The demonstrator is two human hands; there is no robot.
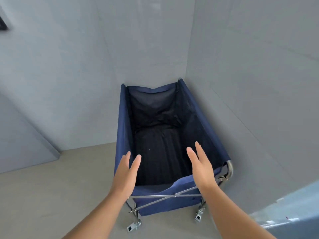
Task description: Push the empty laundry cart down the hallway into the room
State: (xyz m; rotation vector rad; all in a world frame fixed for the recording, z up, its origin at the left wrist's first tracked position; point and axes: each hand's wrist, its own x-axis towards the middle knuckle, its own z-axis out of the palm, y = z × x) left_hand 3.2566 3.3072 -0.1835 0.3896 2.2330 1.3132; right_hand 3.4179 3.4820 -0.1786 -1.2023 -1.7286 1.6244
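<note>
Navy fabric laundry cart (pixel 123 118), black lining, metal frame (castors below), empty; left hand (pixel 125 171), right hand (pixel 201 167) spread flat above near rim, gripping nothing.

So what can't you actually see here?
Head view only:
- Far wheels: hidden under the cart.
- Whether the left hand or right hand touches the rim: unclear.
- Dark shape top left: cut off by the edge.
- Pale surface bottom right: blurred.

We see a navy blue laundry cart (pixel 203 118) with a black lining, silver metal frame (pixel 165 196), pale grey walls (pixel 69 75) and a beige floor (pixel 60 187).
</note>
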